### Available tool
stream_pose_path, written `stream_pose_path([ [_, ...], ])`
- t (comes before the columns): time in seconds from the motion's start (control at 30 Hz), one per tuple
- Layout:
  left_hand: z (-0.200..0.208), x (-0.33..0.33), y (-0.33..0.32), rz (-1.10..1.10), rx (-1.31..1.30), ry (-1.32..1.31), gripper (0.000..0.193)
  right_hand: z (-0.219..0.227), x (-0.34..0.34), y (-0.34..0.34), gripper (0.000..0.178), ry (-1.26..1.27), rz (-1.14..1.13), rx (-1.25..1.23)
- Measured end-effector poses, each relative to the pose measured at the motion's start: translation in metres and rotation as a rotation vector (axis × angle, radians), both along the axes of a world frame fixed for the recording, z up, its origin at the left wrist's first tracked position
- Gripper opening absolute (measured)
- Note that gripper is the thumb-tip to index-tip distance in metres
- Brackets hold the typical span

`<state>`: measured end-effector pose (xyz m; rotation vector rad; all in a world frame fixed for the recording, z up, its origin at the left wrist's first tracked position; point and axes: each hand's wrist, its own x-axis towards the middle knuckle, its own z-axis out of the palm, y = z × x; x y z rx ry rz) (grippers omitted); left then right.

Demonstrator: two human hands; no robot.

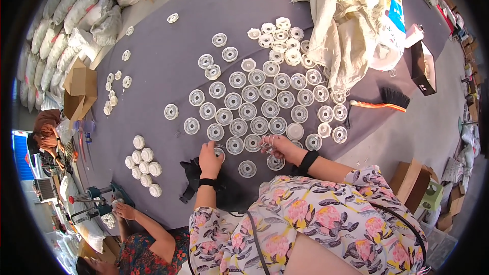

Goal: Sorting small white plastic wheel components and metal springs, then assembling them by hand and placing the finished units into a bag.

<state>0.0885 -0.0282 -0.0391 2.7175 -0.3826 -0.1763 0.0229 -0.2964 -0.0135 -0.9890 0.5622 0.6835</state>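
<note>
Many round white parts (pixel 249 93), each with a clear ring and a dark centre hole, lie flat on the grey cloth. My left hand (pixel 209 161), wearing a black wristband, has its fingers closed on the edge of one round white part (pixel 220 154) at the near side of the group. To its right, my right hand (pixel 286 148) curls around a few thin, shiny wire-like rings (pixel 268 143); their exact kind is too small to tell. Just under that hand another round white part (pixel 275 163) lies on the cloth, partly covered. A single round part (pixel 247 169) sits between my forearms.
A black bag (pixel 191 173) lies beside my left wrist. White caps (pixel 144 163) cluster to the left. At the right are a cream sack (pixel 338 25), a black-bristled brush (pixel 389 101) and a black box (pixel 424 69). A co-worker's hand (pixel 125 211) is at a bench press (pixel 91 196), lower left.
</note>
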Motion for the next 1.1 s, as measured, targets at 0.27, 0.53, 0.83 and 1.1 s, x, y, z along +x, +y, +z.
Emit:
stream_pose_path([
  [0.27, 0.008, -0.02, 0.019, 0.122, -0.009, 0.159, 0.037, -0.007, -0.009, -0.028, 0.029, 0.048, -0.101, 0.004],
  [0.53, 0.022, 0.002, -0.018, -0.014, -0.197, 0.051, 0.033, -0.014, -0.004, -0.026, 0.031, 0.007, -0.09, 0.029],
  [0.83, 0.008, 0.128, -0.228, -0.52, -0.445, 0.004, 0.043, -0.063, -0.032, -0.101, 0.03, -0.242, -0.196, -0.1],
  [1.1, 0.048, 0.055, -0.303, -0.797, -0.61, 0.914, 0.048, -0.029, -0.012, -0.143, 0.022, -0.026, -0.646, 0.136],
])
